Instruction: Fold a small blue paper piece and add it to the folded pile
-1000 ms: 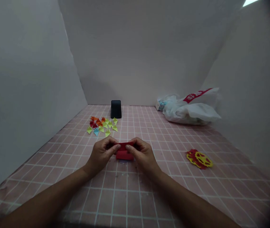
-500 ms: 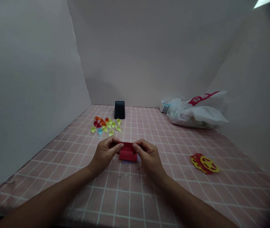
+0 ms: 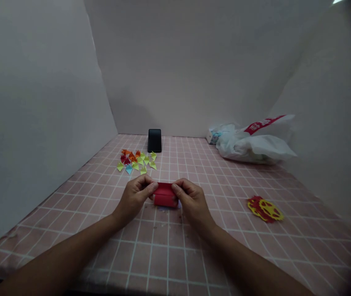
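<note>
A small red piece of folded paper [image 3: 164,195] lies on the pink tiled tabletop [image 3: 175,246] in front of me. My left hand [image 3: 135,196] pinches its left end with thumb and fingers closed on it. My right hand [image 3: 193,200] pinches its right end the same way. Both forearms reach in from the bottom edge of the view. Part of the paper is hidden under my fingers.
Several small folded paper triangles [image 3: 136,160] in yellow, orange, red and blue lie at the back left. A black phone [image 3: 154,140] stands against the back wall. A white plastic bag [image 3: 252,143] lies back right. A red and yellow paper cut-out [image 3: 264,209] lies to the right. White walls enclose three sides.
Both hands keep their pinch on the red paper and have drawn closer over it. The view has shifted slightly.
</note>
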The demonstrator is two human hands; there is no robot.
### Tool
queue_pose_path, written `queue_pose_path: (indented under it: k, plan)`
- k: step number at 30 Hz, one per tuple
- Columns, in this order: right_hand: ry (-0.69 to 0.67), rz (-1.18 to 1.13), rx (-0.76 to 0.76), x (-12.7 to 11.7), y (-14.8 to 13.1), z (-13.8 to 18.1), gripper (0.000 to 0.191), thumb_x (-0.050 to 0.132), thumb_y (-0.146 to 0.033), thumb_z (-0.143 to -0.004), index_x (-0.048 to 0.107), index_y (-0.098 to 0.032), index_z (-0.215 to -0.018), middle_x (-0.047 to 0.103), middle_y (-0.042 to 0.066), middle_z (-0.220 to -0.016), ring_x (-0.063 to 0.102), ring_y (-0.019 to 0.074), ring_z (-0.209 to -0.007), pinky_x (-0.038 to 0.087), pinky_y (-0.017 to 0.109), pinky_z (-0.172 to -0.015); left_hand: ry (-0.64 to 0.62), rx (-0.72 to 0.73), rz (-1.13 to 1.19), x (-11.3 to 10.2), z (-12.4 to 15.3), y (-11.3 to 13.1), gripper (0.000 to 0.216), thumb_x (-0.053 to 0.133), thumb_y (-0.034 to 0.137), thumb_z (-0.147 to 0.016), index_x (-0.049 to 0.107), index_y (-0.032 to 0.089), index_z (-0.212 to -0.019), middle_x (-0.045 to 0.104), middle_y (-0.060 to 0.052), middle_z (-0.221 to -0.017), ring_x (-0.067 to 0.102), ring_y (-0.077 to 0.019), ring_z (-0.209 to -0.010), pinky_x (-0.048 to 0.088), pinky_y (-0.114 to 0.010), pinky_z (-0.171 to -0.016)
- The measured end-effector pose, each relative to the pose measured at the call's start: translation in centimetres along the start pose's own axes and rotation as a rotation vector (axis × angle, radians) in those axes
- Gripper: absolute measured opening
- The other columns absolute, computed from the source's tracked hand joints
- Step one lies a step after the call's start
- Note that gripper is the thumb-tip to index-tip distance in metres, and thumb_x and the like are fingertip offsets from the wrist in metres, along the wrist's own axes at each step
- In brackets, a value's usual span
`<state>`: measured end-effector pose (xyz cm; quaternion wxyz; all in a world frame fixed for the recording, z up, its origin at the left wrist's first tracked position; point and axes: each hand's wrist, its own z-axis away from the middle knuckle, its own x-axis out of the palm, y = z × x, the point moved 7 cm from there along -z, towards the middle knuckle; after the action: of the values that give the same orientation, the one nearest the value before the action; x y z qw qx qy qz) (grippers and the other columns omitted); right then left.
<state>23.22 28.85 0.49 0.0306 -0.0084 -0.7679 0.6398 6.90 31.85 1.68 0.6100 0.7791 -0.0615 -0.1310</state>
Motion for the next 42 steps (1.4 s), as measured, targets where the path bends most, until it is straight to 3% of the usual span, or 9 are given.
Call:
queue_pose_path:
  k: [5, 8, 14, 18, 21, 26, 33, 39, 42]
  plan:
    - [-0.135, 0.298, -0.119, 0.4, -1.0, -0.3, 0.021, 0.060, -0.028, -0.084, 0.061, -0.020, -0.065, 0.055, -0.001, -0.061, 0.047, 0.0137, -0.059, 0.034, 0.027, -0.057, -0.158, -0.013, -0.180, 0.6, -0.5, -0.4, 0.021, 0.067, 0.036, -0.079, 0.063, 0.016, -0.074, 0.059, 0.001, -0.068, 0.053, -0.0128, -0.064, 0.042, -0.024, -0.061]
    - [-0.218, 0.317, -0.139, 0.9, -1.2, -0.4, 0.020, 0.060, -0.025, -0.083, 0.061, -0.020, -0.064, 0.056, -0.001, -0.062, 0.048, 0.0134, -0.060, 0.035, 0.027, -0.060, -0.257, -0.001, -0.257, 1.2, -0.5, -0.7, 0.022, 0.065, 0.036, -0.080, 0.064, 0.016, -0.072, 0.060, 0.000, -0.069, 0.052, -0.0132, -0.064, 0.040, -0.025, -0.061]
    - [-0.074, 0.011, 0.020, 0.3, 0.3, -0.6, 0.021, 0.063, -0.039, -0.083, 0.063, -0.020, -0.074, 0.056, -0.002, -0.062, 0.049, 0.0134, -0.058, 0.038, 0.027, -0.057, -0.098, 0.035, -0.194, 1.0, -0.1, -0.4, 0.025, 0.063, 0.038, -0.082, 0.059, 0.017, -0.069, 0.056, 0.001, -0.066, 0.049, -0.0125, -0.063, 0.038, -0.024, -0.058]
    - [-0.156, -0.181, 0.214, 1.7, 2.4, -0.1, 0.027, 0.074, -0.043, -0.075, 0.066, -0.018, -0.078, 0.058, -0.002, -0.064, 0.047, 0.0103, -0.055, 0.036, 0.025, -0.055, -0.042, 0.008, -0.080, 1.2, 0.3, -0.7, 0.026, 0.064, 0.040, -0.082, 0.057, 0.018, -0.070, 0.054, 0.002, -0.066, 0.048, -0.0119, -0.061, 0.039, -0.024, -0.057]
    - [-0.159, -0.270, 0.245, 2.0, 3.0, 0.1, 0.022, 0.075, -0.038, -0.074, 0.068, -0.018, -0.078, 0.062, 0.000, -0.070, 0.051, 0.0109, -0.059, 0.039, 0.025, -0.059, -0.083, -0.019, -0.047, 1.5, 0.3, -0.8, 0.027, 0.064, 0.040, -0.082, 0.055, 0.017, -0.071, 0.054, 0.002, -0.067, 0.048, -0.0112, -0.061, 0.040, -0.023, -0.058]
    - [-0.074, -0.220, 0.121, 1.2, 2.1, -0.2, 0.020, 0.070, -0.036, -0.077, 0.062, -0.019, -0.070, 0.059, -0.002, -0.068, 0.051, 0.0114, -0.062, 0.042, 0.025, -0.062, -0.173, -0.031, -0.082, 2.1, 0.3, -0.9, 0.027, 0.065, 0.038, -0.082, 0.051, 0.018, -0.070, 0.051, 0.003, -0.066, 0.044, -0.0104, -0.059, 0.037, -0.022, -0.055]
    - [-0.222, -0.138, 0.133, 2.3, 2.0, 0.2, 0.020, 0.061, -0.038, -0.083, 0.062, -0.019, -0.080, 0.062, 0.001, -0.072, 0.054, 0.0122, -0.058, 0.043, 0.025, -0.054, -0.181, -0.085, 0.103, 2.3, 0.9, -1.6, 0.027, 0.064, 0.040, -0.085, 0.051, 0.018, -0.076, 0.055, 0.003, -0.068, 0.052, -0.0106, -0.060, 0.040, -0.023, -0.057]
    - [-0.280, 0.216, 0.003, 2.0, 0.7, 0.3, 0.024, 0.055, -0.030, -0.089, 0.057, -0.018, -0.068, 0.055, 0.000, -0.067, 0.047, 0.0115, -0.061, 0.037, 0.023, -0.055, -0.207, -0.022, -0.080, 2.1, 0.6, -0.8, 0.024, 0.063, 0.038, -0.087, 0.059, 0.016, -0.077, 0.053, 0.003, -0.066, 0.046, -0.0099, -0.059, 0.036, -0.022, -0.055]
    - [-0.310, 0.239, 0.017, 2.1, 0.4, 0.3, 0.027, 0.055, -0.031, -0.089, 0.055, -0.018, -0.065, 0.054, -0.001, -0.063, 0.047, 0.0112, -0.059, 0.036, 0.023, -0.054, -0.150, -0.014, -0.064, 1.6, 0.5, -0.5, 0.030, 0.060, 0.039, -0.089, 0.056, 0.016, -0.069, 0.050, 0.004, -0.061, 0.044, -0.0094, -0.056, 0.035, -0.023, -0.055]
